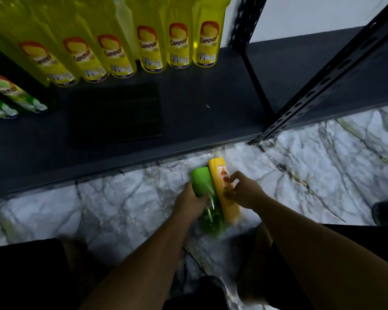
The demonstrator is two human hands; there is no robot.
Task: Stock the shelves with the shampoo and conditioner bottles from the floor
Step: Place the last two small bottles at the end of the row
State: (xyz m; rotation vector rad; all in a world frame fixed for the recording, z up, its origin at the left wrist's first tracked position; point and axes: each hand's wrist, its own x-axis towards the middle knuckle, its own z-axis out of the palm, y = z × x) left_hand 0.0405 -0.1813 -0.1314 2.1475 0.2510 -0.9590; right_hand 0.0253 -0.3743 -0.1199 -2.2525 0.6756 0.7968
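Two touching bottles down by the floor (pixel 99 209): left grip (pixel 188 202) wrapped round green bottle (pixel 202 179), right grip (pixel 244 192) pinching yellow bottle (pixel 217 171); firm both holds, then lift level to shelf (pixel 199 121).

A shop before me, dark slotted-steel shelving (pixel 323 86), matching yellow Cammer bottles (pixel 152 48) lined label-out along it, green-labelled bottles (pixel 14 95) beside them, marble-patterned floor (pixel 311 175) below.

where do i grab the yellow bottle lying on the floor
Around its middle, from above and the person's right. The yellow bottle lies flat with the green bottle pressed along its left, so only the top and right flank are free. The right hand pinches it there.
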